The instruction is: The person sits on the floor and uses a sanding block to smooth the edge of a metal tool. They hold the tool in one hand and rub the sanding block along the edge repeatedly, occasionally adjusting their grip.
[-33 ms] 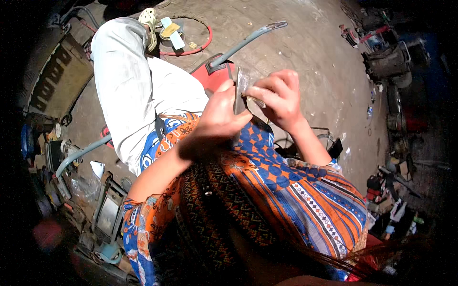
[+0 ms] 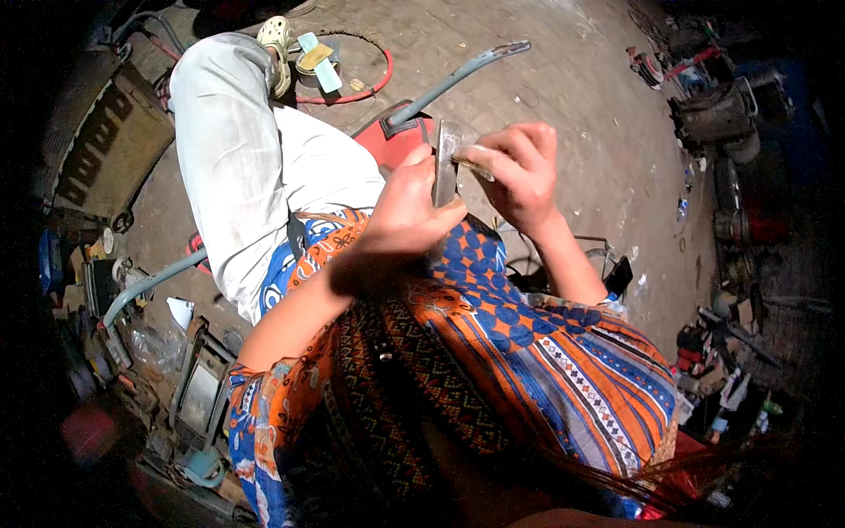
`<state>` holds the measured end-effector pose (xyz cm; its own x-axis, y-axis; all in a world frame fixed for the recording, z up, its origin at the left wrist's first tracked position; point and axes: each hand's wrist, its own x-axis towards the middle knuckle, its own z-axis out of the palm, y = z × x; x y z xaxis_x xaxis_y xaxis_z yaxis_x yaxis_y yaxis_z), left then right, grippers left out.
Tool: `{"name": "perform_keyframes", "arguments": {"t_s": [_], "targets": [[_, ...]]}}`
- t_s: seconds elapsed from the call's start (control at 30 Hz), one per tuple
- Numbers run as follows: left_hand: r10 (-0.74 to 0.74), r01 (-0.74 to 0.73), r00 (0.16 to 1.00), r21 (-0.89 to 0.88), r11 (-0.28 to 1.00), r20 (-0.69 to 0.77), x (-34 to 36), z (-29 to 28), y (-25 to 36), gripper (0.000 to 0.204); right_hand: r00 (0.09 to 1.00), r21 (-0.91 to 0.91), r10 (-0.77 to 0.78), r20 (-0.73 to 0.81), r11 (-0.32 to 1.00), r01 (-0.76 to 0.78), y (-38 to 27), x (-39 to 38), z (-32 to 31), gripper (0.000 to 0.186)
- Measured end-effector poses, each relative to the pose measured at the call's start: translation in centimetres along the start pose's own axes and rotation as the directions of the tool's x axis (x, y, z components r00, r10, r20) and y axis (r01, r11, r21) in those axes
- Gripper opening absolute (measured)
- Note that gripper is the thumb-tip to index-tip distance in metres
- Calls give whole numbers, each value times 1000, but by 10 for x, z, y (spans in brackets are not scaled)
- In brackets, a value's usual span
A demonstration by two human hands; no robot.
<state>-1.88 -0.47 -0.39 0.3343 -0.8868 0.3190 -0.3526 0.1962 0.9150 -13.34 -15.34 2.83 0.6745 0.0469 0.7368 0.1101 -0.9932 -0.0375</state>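
My left hand point(image 2: 405, 198) is closed round an upright flat strip of grey metal point(image 2: 446, 163) above my lap. My right hand point(image 2: 519, 176) pinches a small metallic piece point(image 2: 484, 173), partly hidden by its fingers, against the strip's right face. Just beyond both hands lies a red padded piece point(image 2: 387, 141) with a bent grey tube point(image 2: 458, 70) on it. My white-trousered leg point(image 2: 224, 150) is bent at the left.
On the floor point(image 2: 616, 158) are a red hose point(image 2: 383, 75) and a round object with pale blue pieces point(image 2: 317, 62) near my shoe point(image 2: 277, 53). A panel point(image 2: 114, 141) and jumbled metal parts point(image 2: 194, 387) lie left; machinery point(image 2: 722, 114) and clutter line the right.
My right hand has shifted slightly up and to the right along the metal strip with its small piece. My left hand stays about where it was.
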Motion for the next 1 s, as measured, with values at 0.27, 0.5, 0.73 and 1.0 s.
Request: {"name": "perform_keyframes", "arguments": {"t_s": [0.27,0.5,0.73,1.0], "targets": [[-56,56,998,9,998,-13,-1,-2,3,23,883,329,459,-102,853,-405,2,4,-7,22],[-133,130,990,-61,990,-40,15,-5,-6,19,512,730,842,168,242,-639,3,5,-5,17],[-433,422,902,-217,880,-1,44,-25,-17,35,370,789,803,466,-188,-585,1,1,7,21],[-482,396,861,-381,836,-163,70,-37,-29,39,410,748,686,601,-303,-591,-4,0,16,21]]}}
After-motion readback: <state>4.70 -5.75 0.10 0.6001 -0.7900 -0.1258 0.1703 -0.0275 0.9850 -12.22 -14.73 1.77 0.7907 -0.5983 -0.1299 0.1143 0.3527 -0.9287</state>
